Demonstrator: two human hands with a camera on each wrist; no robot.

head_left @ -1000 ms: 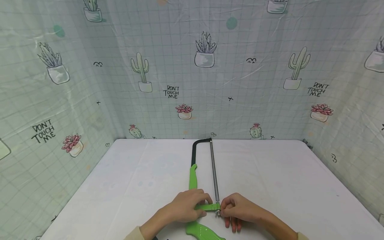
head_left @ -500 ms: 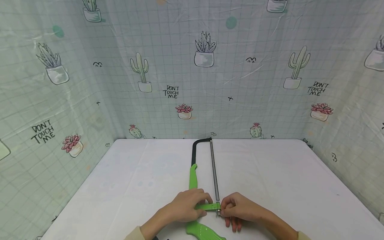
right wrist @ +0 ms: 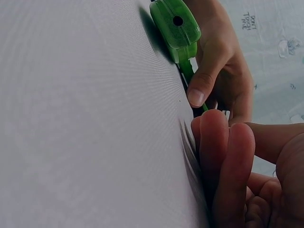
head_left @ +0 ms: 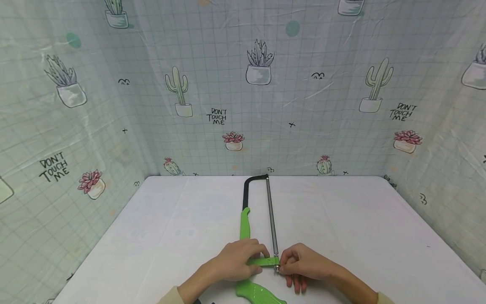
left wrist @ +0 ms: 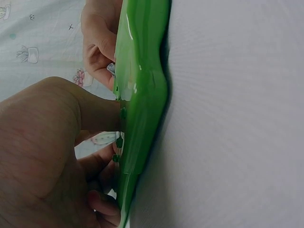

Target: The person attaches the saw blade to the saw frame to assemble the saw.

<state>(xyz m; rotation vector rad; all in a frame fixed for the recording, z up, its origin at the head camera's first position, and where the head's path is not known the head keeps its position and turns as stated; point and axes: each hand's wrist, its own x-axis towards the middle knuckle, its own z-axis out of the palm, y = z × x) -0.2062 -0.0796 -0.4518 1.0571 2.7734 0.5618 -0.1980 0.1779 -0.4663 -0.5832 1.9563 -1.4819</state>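
A hacksaw [head_left: 244, 226] with a green handle and black front frame lies on the table, its blade [head_left: 271, 217] on the right side. My left hand [head_left: 239, 259] lies over the green frame and grips its short cross arm [head_left: 263, 262] between thumb and fingers. At the near end of the blade, my right hand [head_left: 305, 264] pinches a small metal wing nut [head_left: 277, 268] with thumb and index finger; its other fingers hang lower. In the left wrist view the green handle [left wrist: 142, 85] partly hides the right hand. The right wrist view shows the handle's butt end [right wrist: 175, 23]; the nut is hidden there.
The white tabletop [head_left: 360, 228] runs back to a patterned cloth [head_left: 288, 97] that hangs behind and along both sides. Part of a dark object [head_left: 196, 301] shows at the bottom edge, near the left forearm.
The wing nut appears slightly turned between the right fingertips. The left hand and the hacksaw stay in place.
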